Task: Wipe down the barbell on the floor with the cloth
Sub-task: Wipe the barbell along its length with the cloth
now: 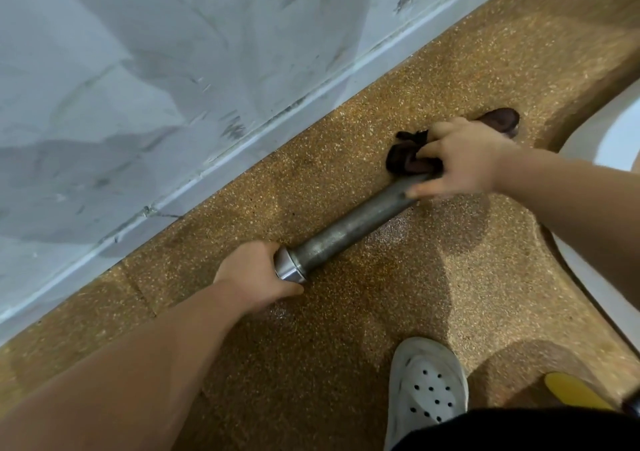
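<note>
The left forearm (121, 374) is stretching out low, the left hand (256, 274) curling round the barbell (349, 229) at its collar. The right hand (460, 156) is gripping a dark cloth (405, 156) against the bar, which is lying along the speckled floor (346, 329) near the wall (138, 87).

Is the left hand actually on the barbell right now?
Touching. The head view shows the left hand with its fingers curled round the shiny collar end of the barbell, no gap.

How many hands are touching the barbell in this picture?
2. The left hand grips the barbell at its shiny end, lower left. The right hand holds the cloth on the barbell, upper right. None seems hidden.
</note>
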